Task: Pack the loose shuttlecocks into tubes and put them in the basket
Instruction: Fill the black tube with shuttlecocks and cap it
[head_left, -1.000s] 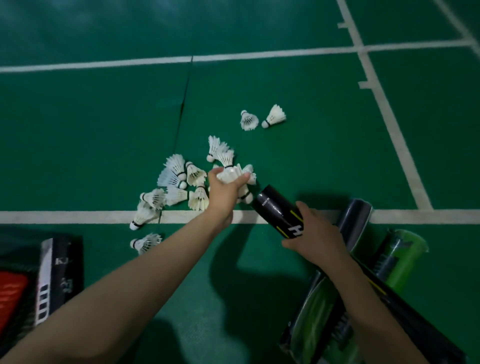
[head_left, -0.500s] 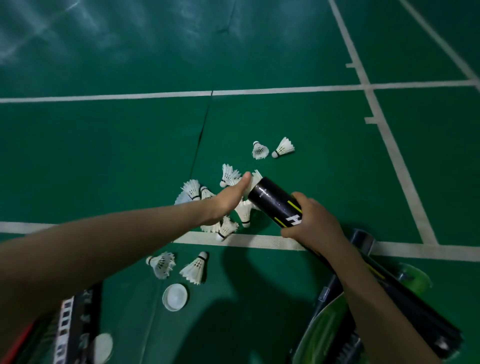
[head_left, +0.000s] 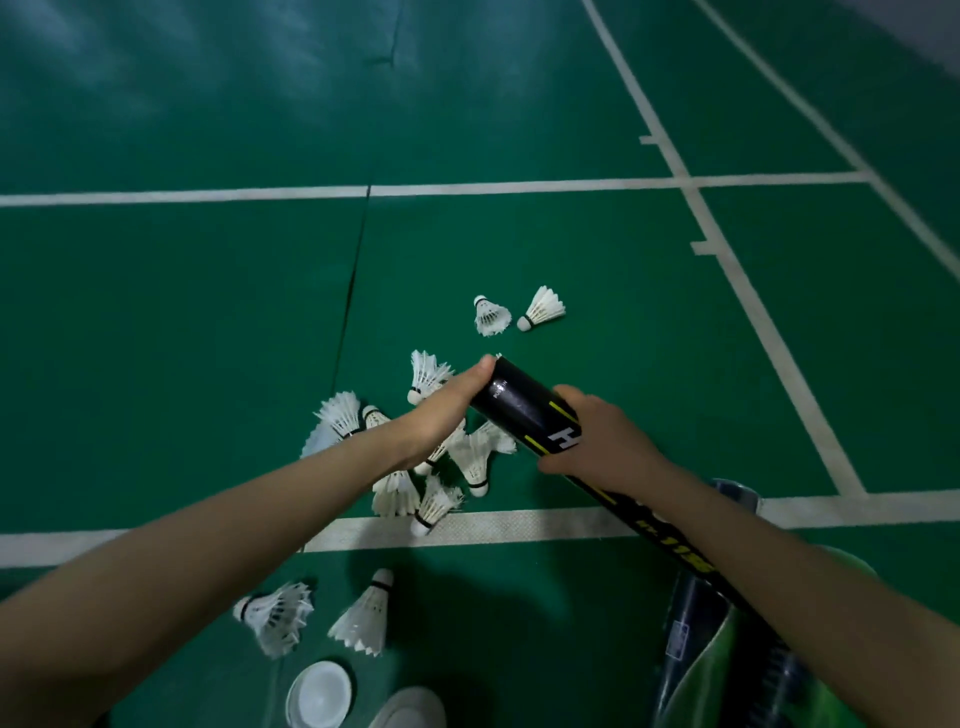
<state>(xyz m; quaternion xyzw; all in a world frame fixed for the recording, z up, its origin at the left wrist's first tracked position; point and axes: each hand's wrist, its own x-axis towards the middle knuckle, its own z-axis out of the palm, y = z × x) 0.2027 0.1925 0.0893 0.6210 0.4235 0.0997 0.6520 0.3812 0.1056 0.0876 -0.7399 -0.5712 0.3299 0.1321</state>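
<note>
My right hand (head_left: 597, 447) grips a black shuttlecock tube (head_left: 519, 405) with yellow stripes, its open end raised toward the upper left. My left hand (head_left: 447, 410) is against that open end, thumb along the rim; its fingers are hidden behind the tube, so what they hold cannot be seen. Beneath both hands a pile of several white shuttlecocks (head_left: 472, 457) lies on the green court floor. Two more shuttlecocks (head_left: 491, 314) lie apart beyond the pile, and two others (head_left: 366, 613) lie nearer me.
Two white tube caps (head_left: 319, 693) lie on the floor at the bottom edge. A dark blue tube (head_left: 685, 623) and a green tube (head_left: 727, 675) lie at the lower right under my right forearm. A white court line (head_left: 519, 525) runs across just below the pile.
My left hand lifted a shuttlecock from the pile and brought it to the tube's open end. My right hand raised the tube up and left to meet it. The view tilted.
</note>
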